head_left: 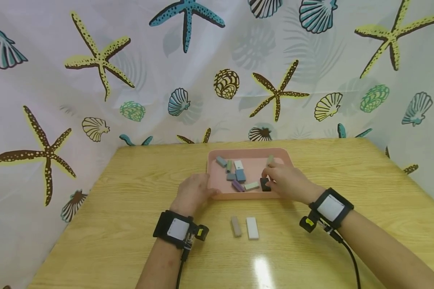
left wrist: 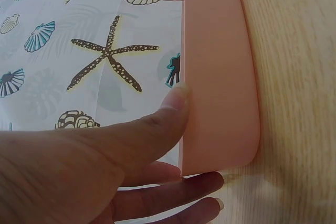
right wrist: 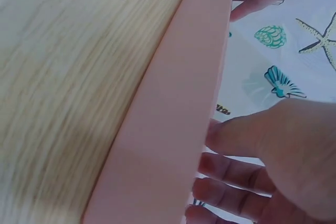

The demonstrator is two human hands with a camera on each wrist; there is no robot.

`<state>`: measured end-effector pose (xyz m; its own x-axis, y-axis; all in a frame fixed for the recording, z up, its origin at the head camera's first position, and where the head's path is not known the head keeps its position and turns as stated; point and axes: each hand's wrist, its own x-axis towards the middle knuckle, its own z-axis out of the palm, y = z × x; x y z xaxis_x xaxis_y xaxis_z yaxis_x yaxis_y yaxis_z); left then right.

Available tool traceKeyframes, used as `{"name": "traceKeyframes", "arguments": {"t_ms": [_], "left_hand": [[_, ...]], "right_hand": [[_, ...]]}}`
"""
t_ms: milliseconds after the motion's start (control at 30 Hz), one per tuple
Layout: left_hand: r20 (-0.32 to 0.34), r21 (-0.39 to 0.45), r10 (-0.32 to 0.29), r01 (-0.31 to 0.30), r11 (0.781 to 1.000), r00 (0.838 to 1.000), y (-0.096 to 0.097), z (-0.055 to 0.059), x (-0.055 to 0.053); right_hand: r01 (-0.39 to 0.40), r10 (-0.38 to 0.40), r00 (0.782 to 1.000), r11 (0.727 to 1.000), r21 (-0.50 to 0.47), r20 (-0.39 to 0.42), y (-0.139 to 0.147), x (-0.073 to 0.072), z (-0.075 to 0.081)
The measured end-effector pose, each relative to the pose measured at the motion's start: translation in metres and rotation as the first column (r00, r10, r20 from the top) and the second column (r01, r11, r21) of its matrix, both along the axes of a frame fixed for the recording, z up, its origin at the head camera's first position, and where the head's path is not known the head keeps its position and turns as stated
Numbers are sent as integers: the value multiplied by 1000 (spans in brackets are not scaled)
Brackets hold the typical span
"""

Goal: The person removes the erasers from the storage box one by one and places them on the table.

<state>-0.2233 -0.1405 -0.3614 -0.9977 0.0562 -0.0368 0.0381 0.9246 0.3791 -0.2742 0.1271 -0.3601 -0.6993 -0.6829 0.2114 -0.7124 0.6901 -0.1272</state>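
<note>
A shallow pink tray [head_left: 251,195] stands on the table with several small coloured blocks in it. My left hand [head_left: 192,192] holds its front left corner; in the left wrist view the thumb [left wrist: 170,111] presses on the rim and the fingers lie round the corner. My right hand [head_left: 289,182] reaches over the front right part of the tray. Its thumb and forefinger pinch a small black block [head_left: 265,184] there. In the right wrist view the tray's front wall [right wrist: 163,87] hides that block.
A beige block [head_left: 236,226] and a white block [head_left: 252,228] lie side by side on the table in front of the tray. In the tray are a purple block [head_left: 237,186], a blue block [head_left: 240,175] and others. A patterned cloth [head_left: 202,80] hangs behind the table.
</note>
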Motion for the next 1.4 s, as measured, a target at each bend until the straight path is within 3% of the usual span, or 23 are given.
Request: {"name": "traceKeyframes", "arguments": {"t_ms": [233, 433, 667, 1000, 1400], "left_hand": [[-1, -4, 1, -1, 1000, 1000, 0, -2, 0], [-3, -3, 5, -5, 1000, 1000, 1, -1, -1], [-8, 16, 8, -8, 1000, 1000, 2, 1, -1], [-18, 1, -2, 2, 1000, 1000, 3, 0, 0], [-20, -11, 11, -12, 1000, 1000, 0, 1, 2]], "right_hand": [[17, -18, 988, 1000, 4, 152, 3, -17, -8], [-26, 21, 978, 1000, 17, 207, 3, -26, -11], [18, -28, 963, 999, 42, 269, 5, -34, -16], [19, -21, 968, 1000, 8, 251, 6, -35, -19], [-9, 12, 995, 999, -32, 98, 4, -16, -3]]}}
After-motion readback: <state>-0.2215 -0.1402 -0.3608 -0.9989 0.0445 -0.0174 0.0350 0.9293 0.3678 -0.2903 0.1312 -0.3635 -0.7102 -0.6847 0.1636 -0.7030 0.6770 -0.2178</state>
